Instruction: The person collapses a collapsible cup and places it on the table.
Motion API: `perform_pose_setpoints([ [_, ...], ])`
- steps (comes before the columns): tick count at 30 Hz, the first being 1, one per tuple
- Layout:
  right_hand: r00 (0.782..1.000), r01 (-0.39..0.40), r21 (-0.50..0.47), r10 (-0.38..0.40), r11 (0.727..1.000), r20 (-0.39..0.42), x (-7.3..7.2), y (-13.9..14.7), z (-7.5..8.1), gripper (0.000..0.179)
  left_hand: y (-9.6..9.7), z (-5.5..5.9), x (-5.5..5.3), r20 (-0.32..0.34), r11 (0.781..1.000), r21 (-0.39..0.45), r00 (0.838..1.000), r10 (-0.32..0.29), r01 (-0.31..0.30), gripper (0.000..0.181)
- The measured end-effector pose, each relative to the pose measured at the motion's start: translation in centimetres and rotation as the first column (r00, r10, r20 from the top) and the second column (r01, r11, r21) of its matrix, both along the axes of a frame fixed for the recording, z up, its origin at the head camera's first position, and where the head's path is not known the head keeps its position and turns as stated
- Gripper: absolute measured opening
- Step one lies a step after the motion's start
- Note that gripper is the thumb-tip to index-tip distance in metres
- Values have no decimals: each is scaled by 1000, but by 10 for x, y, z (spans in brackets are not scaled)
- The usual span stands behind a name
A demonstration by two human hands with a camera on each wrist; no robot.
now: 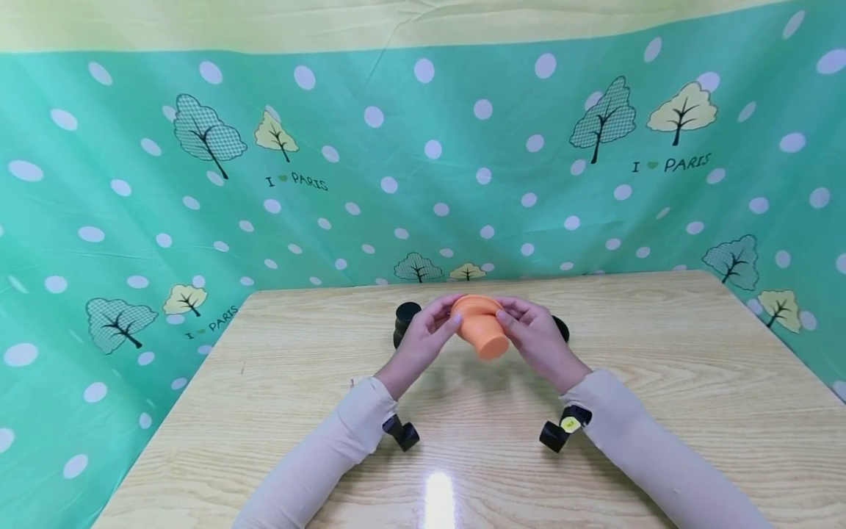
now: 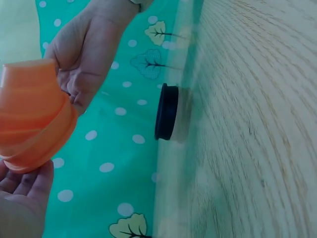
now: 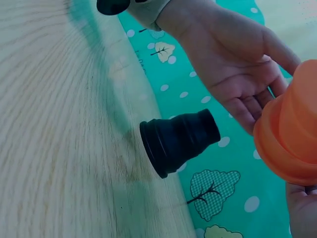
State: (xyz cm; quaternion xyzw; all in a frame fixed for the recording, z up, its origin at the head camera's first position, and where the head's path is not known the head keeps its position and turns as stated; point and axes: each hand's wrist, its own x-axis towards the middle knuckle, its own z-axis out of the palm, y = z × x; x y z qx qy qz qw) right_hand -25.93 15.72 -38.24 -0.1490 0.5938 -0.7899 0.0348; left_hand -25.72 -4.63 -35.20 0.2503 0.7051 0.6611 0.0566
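Note:
An orange collapsible cup is held up above the table between both hands. It is tilted, its narrow base pointing down toward me, with a slanting fold in its wall, as the left wrist view shows. My left hand grips the wide rim from the left, thumb on the near side. From the right, my right hand holds the same rim, its thumb pressing the wall by the fold. In the right wrist view the cup is partly cut off by the frame edge.
Behind my left hand, a black collapsible cup stands wide end down on the wooden table. A round black lid-like piece lies behind my right hand. A green dotted cloth hangs along the table's back edge.

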Motion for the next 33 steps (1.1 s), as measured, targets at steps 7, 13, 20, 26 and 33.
perform_pose_setpoints([
  [7,999,29,-39,-28,999,34,1,-1,1,22,2,1,1,-40,1000,8,999,5,-5,38],
  [13,999,47,-13,-46,999,24,1,-1,0,46,2,1,1,-48,1000,-14,999,21,-22,39],
  [20,999,36,-24,-36,999,9,2,-1,-1,50,3,-19,-14,-80,999,-9,996,50,-51,37],
  [26,1000,30,-28,-30,999,-6,1,-1,-2,49,3,-26,-16,-116,997,4,990,79,-79,36],
  [33,999,36,1,-36,999,-16,0,0,-4,49,2,-26,-16,-139,996,3,986,87,-88,35],
])
